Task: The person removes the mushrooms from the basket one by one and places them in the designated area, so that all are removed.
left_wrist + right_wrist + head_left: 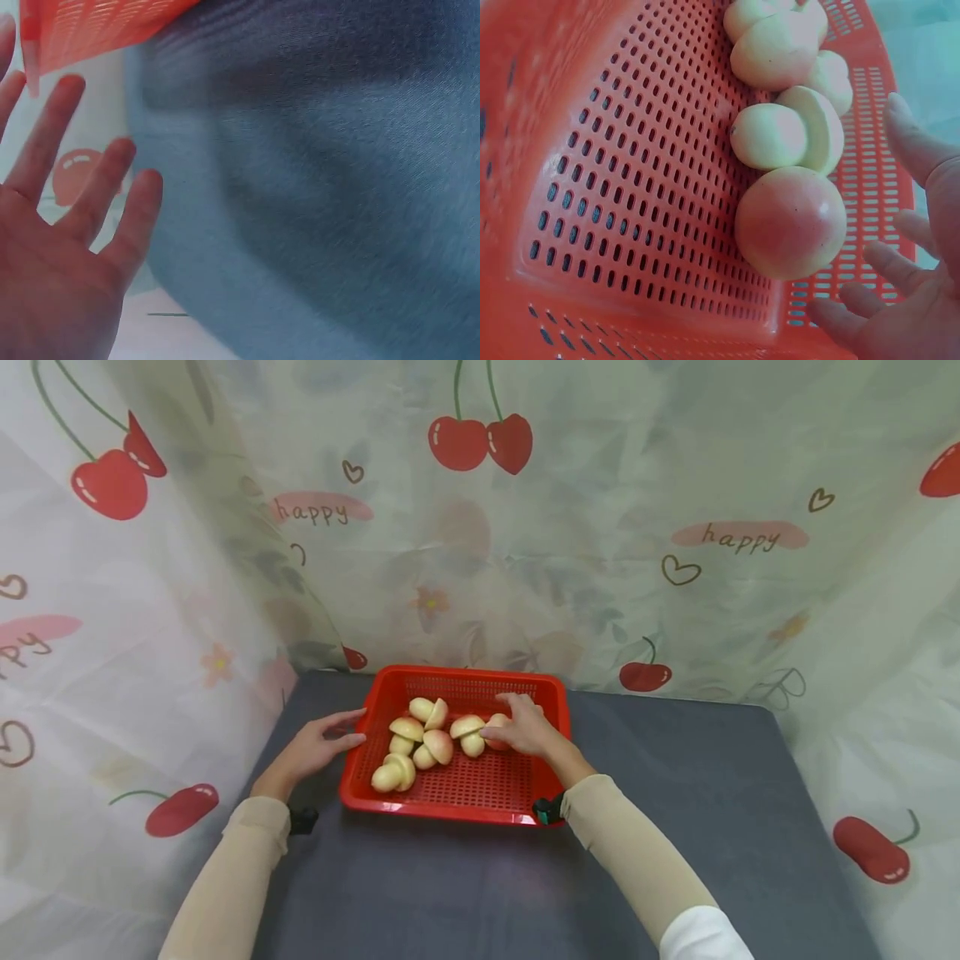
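Several mushroom-shaped pieces (pixel 437 748) with cream stems and yellow-to-pink caps lie in a red plastic basket (pixel 450 816). My right hand (pixel 525 725) is inside the basket's right part, over the rightmost mushroom (pixel 791 223). In the right wrist view its fingers are spread beside that mushroom's round pink cap, with a gap between them and nothing held. My left hand (pixel 318 747) is at the basket's left rim, fingers extended. The left wrist view shows the hand (pixel 60 247) palm up-close with fingers spread, holding nothing; whether a fingertip touches the rim is unclear.
The basket stands on a dark grey cloth-covered table (pixel 450 893), near its back edge. A pale curtain (pixel 585 468) printed with cherries and hearts hangs behind and at both sides. Slots perforate the basket's floor and walls.
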The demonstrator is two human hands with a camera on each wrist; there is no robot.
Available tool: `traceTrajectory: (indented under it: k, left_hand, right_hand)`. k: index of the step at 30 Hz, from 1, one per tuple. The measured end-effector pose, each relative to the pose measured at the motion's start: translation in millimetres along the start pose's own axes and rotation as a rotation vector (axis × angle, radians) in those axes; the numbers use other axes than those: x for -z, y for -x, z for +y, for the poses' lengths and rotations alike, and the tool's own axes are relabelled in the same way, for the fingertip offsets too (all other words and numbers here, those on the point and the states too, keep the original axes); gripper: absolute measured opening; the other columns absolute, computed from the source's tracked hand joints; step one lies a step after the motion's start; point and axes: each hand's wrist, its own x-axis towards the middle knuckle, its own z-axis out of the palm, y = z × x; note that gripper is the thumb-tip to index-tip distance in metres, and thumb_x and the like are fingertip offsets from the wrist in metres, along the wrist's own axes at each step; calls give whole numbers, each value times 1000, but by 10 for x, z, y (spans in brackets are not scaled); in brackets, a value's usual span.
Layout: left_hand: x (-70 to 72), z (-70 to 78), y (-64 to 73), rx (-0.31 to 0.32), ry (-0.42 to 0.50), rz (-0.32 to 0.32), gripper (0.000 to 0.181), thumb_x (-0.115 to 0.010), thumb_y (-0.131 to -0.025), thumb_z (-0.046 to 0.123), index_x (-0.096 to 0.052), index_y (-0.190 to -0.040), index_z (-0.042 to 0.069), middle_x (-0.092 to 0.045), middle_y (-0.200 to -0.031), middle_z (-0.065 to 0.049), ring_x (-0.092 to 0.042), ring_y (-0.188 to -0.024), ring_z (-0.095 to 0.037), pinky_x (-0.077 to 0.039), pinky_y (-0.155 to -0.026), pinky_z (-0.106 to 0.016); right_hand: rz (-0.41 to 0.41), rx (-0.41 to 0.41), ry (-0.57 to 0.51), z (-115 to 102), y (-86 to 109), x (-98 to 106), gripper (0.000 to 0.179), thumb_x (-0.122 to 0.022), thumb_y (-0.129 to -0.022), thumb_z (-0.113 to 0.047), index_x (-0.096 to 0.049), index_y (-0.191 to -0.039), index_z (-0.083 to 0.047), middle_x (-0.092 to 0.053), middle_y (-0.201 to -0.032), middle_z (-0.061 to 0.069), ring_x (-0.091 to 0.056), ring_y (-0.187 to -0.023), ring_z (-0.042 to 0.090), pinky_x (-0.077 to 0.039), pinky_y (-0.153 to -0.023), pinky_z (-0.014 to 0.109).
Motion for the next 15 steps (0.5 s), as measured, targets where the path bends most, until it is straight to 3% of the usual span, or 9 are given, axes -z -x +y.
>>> traceTrajectory:
  k: [8,12,15]
  left_hand:
    - [-60,-121,6,-5,111,52,64,-71,-92,51,-54,-149,25,-63,-143,-13,-61,-128,-35,-53,-104,-53]
    - [-92,-134,-18,41,202,28,66,-73,-91,48,-52,-150,24,-61,-141,-16,-64,-123,-33,-55,-103,-51]
    - [-128,-123,-42,75,344,-14,65,-74,-93,39,-50,-151,23,-59,-139,-16,-66,-117,-27,-56,-102,-49]
  right_hand:
    - [-11,-41,3,7,-2,-31,79,-76,-91,-39,-40,-155,-9,-36,-156,20,-37,-141,44,-38,-114,56]
    - [-8,-60,-14,38,-7,-30,79,-76,-91,-39,-40,-155,-9,-35,-156,21,-38,-140,43,-40,-112,54]
    - [-5,-77,-31,67,-11,-28,79,-76,-91,-39,-40,-154,-9,-36,-155,22,-41,-138,41,-42,-110,53]
